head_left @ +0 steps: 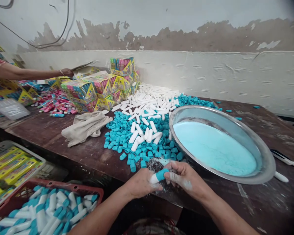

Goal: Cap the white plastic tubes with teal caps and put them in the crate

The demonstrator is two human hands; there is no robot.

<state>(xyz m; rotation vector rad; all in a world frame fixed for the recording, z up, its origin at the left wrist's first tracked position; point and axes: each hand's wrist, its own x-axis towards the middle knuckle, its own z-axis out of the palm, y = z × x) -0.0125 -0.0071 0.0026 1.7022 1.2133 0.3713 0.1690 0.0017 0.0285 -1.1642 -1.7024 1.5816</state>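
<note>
My left hand [142, 183] and my right hand [183, 178] meet at the front edge of the table, both closed on one white tube with a blue cap [158, 176]. The left hand grips the white body, and the right hand's fingers sit at the blue cap end. Both hands are dusted with white powder. Just beyond them lies a heap of loose blue caps [127, 133] with white tubes [149, 101] scattered on top and piled behind. A wide metal basin [264, 153] holding pale blue powder [213, 147] sits to the right of my hands.
A red crate [63, 187] of capped tubes stands at lower left beside a white basket [5, 147] of yellow packs. A beige cloth [84, 125] lies on the table. Colourful wrapped boxes [100, 86] are stacked behind. Another person's arm [31, 73] reaches in at far left.
</note>
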